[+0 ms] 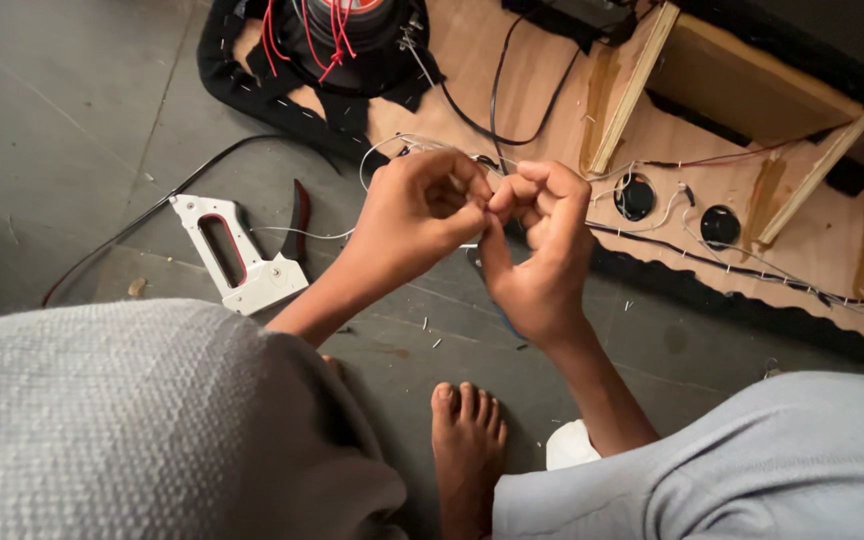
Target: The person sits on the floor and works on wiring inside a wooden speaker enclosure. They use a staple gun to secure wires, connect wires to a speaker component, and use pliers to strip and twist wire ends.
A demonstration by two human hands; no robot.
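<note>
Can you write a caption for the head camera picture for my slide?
Two hands, left and right, pinch thin white wire beside a stapler.

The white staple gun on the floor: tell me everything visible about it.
The staple gun lies flat on its side on the grey floor, left of the person's left hand and touched by neither hand. Its body looks like white painted metal or plastic, with a long handle loop edged in red inside and a blockier head toward the lower right. A dark red-handled pair of pliers lies just beside its head; a thin white wire runs past that end. Small loose staples are scattered nearby.
</note>
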